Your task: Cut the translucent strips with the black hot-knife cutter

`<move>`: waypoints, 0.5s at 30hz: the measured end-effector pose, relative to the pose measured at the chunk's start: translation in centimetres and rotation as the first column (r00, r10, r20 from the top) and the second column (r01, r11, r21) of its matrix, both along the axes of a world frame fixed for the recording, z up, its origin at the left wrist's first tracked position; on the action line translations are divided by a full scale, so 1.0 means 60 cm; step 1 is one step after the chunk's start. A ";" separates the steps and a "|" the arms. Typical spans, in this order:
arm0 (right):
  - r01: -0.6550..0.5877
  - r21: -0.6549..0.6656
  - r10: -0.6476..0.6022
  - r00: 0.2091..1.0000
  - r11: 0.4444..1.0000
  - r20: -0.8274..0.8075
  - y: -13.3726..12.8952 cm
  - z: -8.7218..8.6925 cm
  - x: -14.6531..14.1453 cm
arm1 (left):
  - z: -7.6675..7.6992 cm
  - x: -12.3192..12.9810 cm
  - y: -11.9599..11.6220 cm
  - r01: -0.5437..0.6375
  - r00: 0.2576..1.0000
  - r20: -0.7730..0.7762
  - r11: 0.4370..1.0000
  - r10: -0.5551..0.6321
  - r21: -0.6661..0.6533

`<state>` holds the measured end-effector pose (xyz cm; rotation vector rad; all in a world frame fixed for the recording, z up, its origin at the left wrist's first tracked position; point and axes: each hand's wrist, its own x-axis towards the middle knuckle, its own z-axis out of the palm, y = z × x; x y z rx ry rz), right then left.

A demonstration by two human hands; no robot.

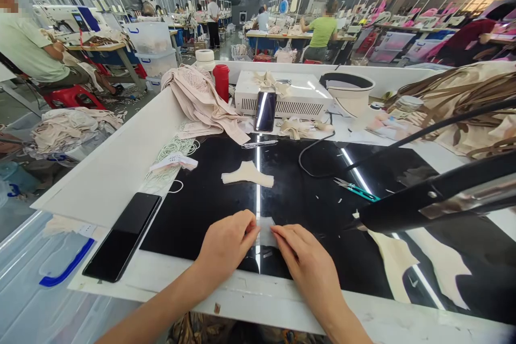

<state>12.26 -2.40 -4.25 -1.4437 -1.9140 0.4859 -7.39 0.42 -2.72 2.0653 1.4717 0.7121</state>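
Observation:
A small translucent whitish piece (266,231) lies over the glossy black sheet (201,209) near the table's front edge. On its left side, my left hand (230,239) pinches its edge between thumb and fingers. My right hand (306,252) has thumb and index finger closed on the right edge of the same piece. Beyond both hands, a cream curved fabric piece (248,174) rests on the black sheet. Two more cream cut pieces (393,260) lie at the right, beneath a black machine arm (435,193).
Teal-handled snips (357,190) lie right of centre near a black cable (304,164). A large phone (123,236) is at the left edge. Behind stand a white box (282,95), a smaller phone (265,112), a red bottle (221,82) and piled fabric strips (197,94). People sit farther off.

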 end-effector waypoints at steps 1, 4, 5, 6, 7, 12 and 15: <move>0.001 0.031 -0.003 0.998 1.000 0.061 0.000 -0.003 -0.001 | -0.005 -0.001 0.000 0.022 0.999 -0.039 0.998 -0.020 0.059; -0.016 0.126 -0.013 0.974 0.992 0.225 0.001 -0.010 -0.004 | -0.014 -0.002 0.000 0.088 0.988 -0.142 0.980 -0.062 0.181; -0.019 0.158 -0.023 0.965 0.987 0.260 0.001 -0.012 -0.004 | -0.016 -0.002 0.000 0.104 0.981 -0.180 0.975 -0.068 0.198; -0.021 0.188 -0.034 0.958 0.982 0.284 0.001 -0.014 -0.005 | -0.017 -0.001 -0.001 0.115 0.974 -0.216 0.972 -0.070 0.206; -0.019 0.214 -0.047 0.953 0.977 0.300 0.001 -0.015 -0.006 | -0.018 -0.001 -0.001 0.123 0.966 -0.250 0.971 -0.069 0.205; -0.012 0.267 -0.080 0.940 0.964 0.331 0.001 -0.015 -0.008 | -0.019 0.001 -0.002 0.130 0.944 -0.325 0.972 -0.061 0.195; -0.012 0.293 -0.091 0.938 0.956 0.335 0.002 -0.013 -0.009 | -0.019 -0.002 -0.004 0.128 0.948 -0.313 0.969 -0.057 0.211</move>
